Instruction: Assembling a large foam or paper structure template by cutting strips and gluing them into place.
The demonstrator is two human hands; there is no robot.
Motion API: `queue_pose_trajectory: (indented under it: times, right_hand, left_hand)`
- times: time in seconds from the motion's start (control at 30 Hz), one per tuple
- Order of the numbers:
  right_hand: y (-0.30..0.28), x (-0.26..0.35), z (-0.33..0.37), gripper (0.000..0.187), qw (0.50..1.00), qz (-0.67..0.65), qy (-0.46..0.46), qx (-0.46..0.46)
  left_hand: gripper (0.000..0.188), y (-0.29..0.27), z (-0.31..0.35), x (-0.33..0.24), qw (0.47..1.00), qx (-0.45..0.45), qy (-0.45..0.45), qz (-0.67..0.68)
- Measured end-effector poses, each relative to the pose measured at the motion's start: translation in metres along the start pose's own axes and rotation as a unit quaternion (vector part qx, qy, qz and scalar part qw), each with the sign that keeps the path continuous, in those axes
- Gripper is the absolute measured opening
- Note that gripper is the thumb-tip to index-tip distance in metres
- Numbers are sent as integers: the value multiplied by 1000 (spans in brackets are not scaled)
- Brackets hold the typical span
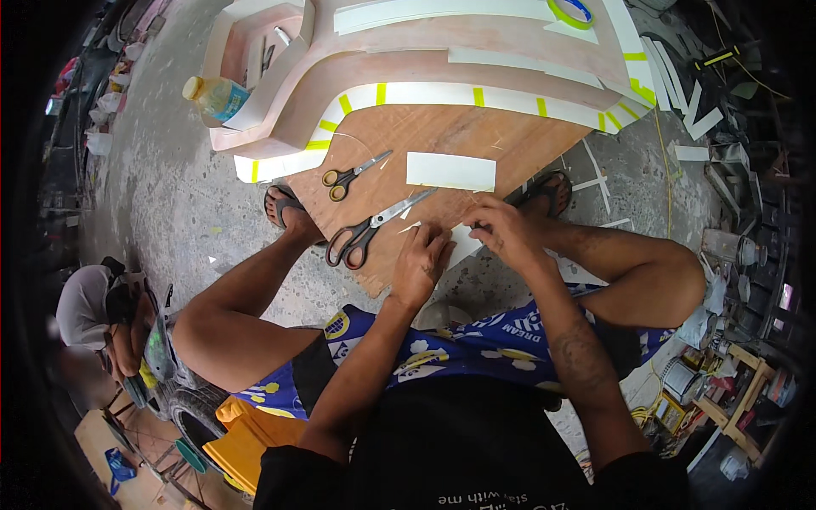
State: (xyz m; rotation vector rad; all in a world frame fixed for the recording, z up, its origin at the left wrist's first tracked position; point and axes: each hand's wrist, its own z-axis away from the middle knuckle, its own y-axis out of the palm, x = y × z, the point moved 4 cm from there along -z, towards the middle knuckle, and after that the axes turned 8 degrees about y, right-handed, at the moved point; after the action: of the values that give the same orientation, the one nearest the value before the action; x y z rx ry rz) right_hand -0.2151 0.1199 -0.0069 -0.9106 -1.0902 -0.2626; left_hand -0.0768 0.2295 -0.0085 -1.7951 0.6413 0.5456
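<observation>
My left hand [421, 263] and my right hand [505, 231] are close together over the near edge of a brown wooden board [374, 136]. Between them is a small piece of white card [461, 246]. My right fingers pinch its right side, while my curled left fingers hold its left edge. Left of my hands lie large black-handled scissors [367, 231], blades slightly apart. Smaller scissors with black and yellow handles [347, 178] lie farther off. A white card rectangle [450, 171] rests flat beyond my hands, and thin white offcuts [410, 227] are scattered by the scissors.
Beyond the board stands a large pinkish mould [408, 72] edged with white card and yellow tape strips. It carries a capped bottle [217, 98] and a tape roll [571, 12]. White strips [671, 76] lie right. Another person [102, 310] sits at left, near a tyre [197, 418].
</observation>
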Motion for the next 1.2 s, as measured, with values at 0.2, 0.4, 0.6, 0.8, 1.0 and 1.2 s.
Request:
queue_pose_trajectory:
  times: [0.2, 0.4, 0.6, 0.8, 1.0, 1.2]
  right_hand:
    - [4, 4, -26, 26, 979, 105, -110, 132]
    - [5, 10, -33, 28, 939, 159, -206, 227]
    - [5, -10, -31, 29, 934, 182, -214, 220]
    - [3, 7, -31, 27, 941, 132, -254, 178]
    - [5, 2, -29, 26, 939, 154, -261, 162]
    - [10, -5, -29, 26, 937, 199, -221, 185]
  left_hand:
    - [17, 2, 1, 3, 1000, -8, -9, 1]
    - [16, 0, 6, 8, 1000, -14, -21, 13]
    - [19, 0, 4, 8, 999, -25, -17, 36]
    - [18, -1, 5, 9, 998, -36, -22, 43]
    - [15, 1, 3, 8, 998, -38, -23, 45]
    - [12, 4, 5, 12, 998, -34, -19, 46]
